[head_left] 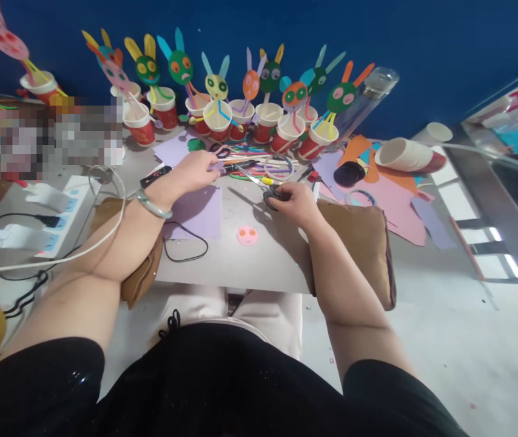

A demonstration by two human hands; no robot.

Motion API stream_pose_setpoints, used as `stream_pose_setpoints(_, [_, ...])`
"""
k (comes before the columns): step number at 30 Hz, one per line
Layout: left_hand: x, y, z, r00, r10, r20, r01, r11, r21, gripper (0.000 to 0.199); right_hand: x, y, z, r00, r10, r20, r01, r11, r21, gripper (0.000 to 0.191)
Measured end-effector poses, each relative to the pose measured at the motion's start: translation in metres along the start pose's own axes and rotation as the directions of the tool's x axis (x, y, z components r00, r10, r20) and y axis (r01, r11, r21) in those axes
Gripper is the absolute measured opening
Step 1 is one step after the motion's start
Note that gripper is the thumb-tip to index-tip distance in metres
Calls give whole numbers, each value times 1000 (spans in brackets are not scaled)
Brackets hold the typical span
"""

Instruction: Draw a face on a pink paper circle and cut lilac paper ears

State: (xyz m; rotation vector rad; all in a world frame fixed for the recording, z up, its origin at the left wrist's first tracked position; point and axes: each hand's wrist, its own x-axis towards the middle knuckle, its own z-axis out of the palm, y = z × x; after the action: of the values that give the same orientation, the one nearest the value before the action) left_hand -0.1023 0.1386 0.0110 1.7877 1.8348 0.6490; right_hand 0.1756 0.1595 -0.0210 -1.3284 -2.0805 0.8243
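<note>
My right hand (299, 205) is closed on the dark handles of a pair of scissors (259, 182), whose metal blades point up and left over the table. My left hand (194, 174) reaches to the far part of the table with its fingers stretched out. Close to its fingertips lie a dark-handled tool (219, 150) and a black pen (244, 165); whether they touch is unclear. Between my arms a round pink paper face (247, 235) with orange eyes lies flat. Purple paper (199, 212) is partly under my left forearm.
Paper cups (163, 109) with paper rabbit heads line the back. Coloured sticks (268, 156) and a tape ring (279, 167) lie before them. Paper scraps (400, 212) and stacked cups (407, 156) are at right. A power strip (65, 218) with cables stands left; a brown cushion (354, 249) lies under my right arm.
</note>
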Motion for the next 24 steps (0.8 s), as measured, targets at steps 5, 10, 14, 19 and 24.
stream_pose_setpoints(5, [4,-15,-18,973,-180,144,192,978,-75,18,0,2,-2,997,3,81,16,974,-227,28])
stream_pose_setpoints(10, [1,-20,-31,938,-268,221,277,961,-9,19,-1,-1,-1,990,11,144,50,909,-413,23])
stream_pose_setpoints(14, [-1,-19,-41,937,-263,230,260,965,44,18,-3,-3,1,983,41,180,58,856,-513,20])
stream_pose_setpoints(19, [3,-20,-44,930,-331,157,327,944,51,9,-7,-7,3,983,22,184,89,814,-574,19])
stream_pose_setpoints(24, [6,-17,-42,926,-342,159,340,940,43,12,-10,-13,5,966,38,256,135,770,-624,26])
